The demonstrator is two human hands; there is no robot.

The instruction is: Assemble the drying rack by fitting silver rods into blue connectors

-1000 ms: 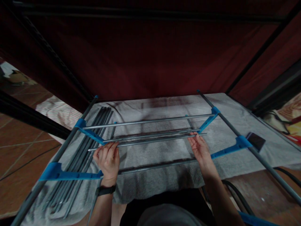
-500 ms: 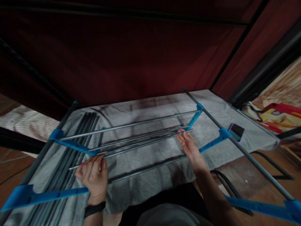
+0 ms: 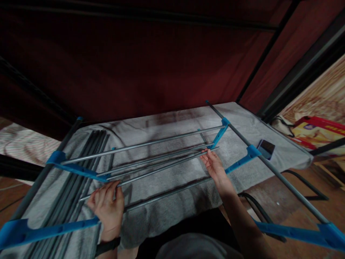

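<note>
A thin grey metal tube runs across the middle of a frame of tubes and blue plastic brackets. My left hand, with a dark band at the wrist, grips it near its left end, the tip showing past the fingers. My right hand pinches the other end beside the right blue bracket. Behind it, other crossbars span between that bracket and the left blue bracket. A lower crossbar lies nearer me, its left end hidden by my left hand.
Several loose tubes lie bundled at the left on the grey cloth. A phone rests beyond the right upright tube. A dark red panel stands behind; a red and yellow box is at far right.
The left end of the held tube has come slightly toward me, widening its gap from the crossbars behind. Both hands keep their hold. The whole view has shifted a little.
</note>
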